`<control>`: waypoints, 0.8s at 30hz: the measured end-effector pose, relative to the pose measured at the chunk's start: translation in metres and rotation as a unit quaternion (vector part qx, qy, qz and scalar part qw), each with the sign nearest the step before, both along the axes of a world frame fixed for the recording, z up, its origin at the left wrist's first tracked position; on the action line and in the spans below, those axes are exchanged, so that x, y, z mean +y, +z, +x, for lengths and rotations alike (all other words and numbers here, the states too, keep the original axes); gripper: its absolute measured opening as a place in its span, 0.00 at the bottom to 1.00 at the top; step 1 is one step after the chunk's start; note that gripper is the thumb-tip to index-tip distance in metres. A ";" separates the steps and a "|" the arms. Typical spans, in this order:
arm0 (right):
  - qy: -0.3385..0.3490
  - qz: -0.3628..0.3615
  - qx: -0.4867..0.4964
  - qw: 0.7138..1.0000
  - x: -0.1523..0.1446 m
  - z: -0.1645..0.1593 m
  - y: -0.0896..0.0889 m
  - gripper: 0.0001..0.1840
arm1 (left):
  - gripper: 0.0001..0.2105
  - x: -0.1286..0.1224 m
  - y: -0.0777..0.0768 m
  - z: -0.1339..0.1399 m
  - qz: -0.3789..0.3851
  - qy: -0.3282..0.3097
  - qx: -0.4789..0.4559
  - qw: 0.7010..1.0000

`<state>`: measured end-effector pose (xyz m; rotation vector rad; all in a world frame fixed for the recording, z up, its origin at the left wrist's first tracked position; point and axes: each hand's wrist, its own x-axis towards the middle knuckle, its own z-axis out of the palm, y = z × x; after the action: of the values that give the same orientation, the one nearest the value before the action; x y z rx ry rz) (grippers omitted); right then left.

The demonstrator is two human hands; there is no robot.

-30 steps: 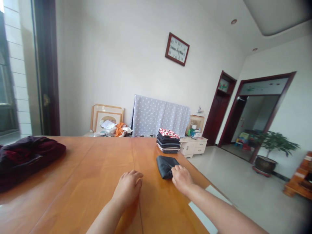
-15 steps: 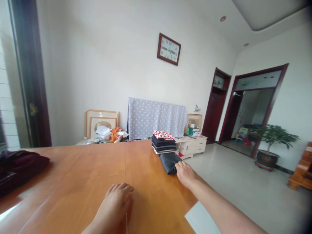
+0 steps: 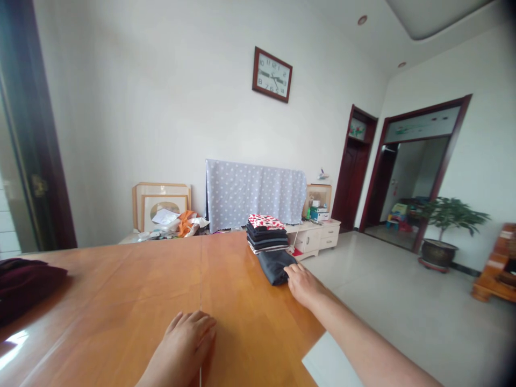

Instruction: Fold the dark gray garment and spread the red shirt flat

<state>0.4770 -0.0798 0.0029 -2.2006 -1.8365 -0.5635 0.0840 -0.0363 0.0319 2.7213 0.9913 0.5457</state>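
Resting its fingers on the soft, light folded dark garment [image 3: 275,265], the right hand [image 3: 303,284] grips nothing, while the left hand [image 3: 186,338] lies flat and open on the table [image 3: 121,301].

Surface [image 3: 133,301]: varnished wood, orange-brown, smooth, glossy with window glare. Folded dark garment [image 3: 274,265]: matt woven cloth, charcoal. Stack of folded clothes [image 3: 266,233]: soft matt fabrics, top piece printed red on white. Maroon garment [image 3: 24,279]: plush, velvety cloth. Floor [image 3: 403,301]: pale polished tile, faint sheen.
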 end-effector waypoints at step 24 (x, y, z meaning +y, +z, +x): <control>-0.132 -0.129 0.217 0.958 0.024 -0.016 0.001 0.41 | 0.19 -0.006 0.006 0.001 -0.039 0.004 0.019 0.999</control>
<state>0.4610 -0.0563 0.0038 -2.5025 -1.4630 0.1312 0.0850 -0.0426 0.0375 2.6700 1.0121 0.4480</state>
